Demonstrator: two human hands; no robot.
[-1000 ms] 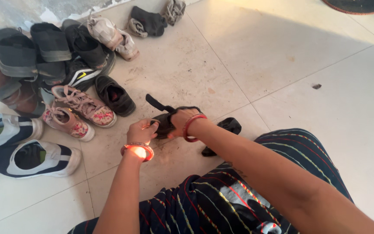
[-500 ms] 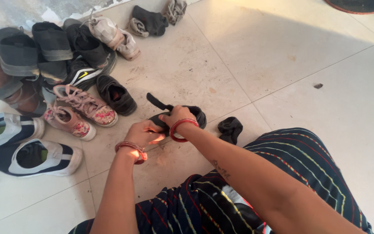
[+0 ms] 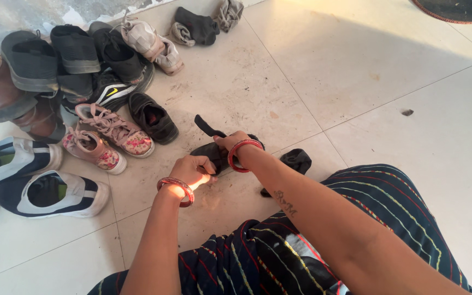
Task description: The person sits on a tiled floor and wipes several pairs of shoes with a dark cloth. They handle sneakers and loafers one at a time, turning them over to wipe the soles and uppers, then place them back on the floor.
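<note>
A tiled floor [image 3: 389, 71] filled the frame, with a heap of shoes [image 3: 72, 71] at upper left. At centre, the left hand [image 3: 192, 170] and right hand [image 3: 230, 143] were both clamped on a small black shoe [image 3: 211, 152]; a black sock [image 3: 297, 160] lay just right.

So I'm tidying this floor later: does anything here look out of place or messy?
The shoes at the upper left lie heaped, some overlapping. Crumpled socks sit loose on the floor, and another dark sock lies beside the small black shoe that both hands hold.
</note>
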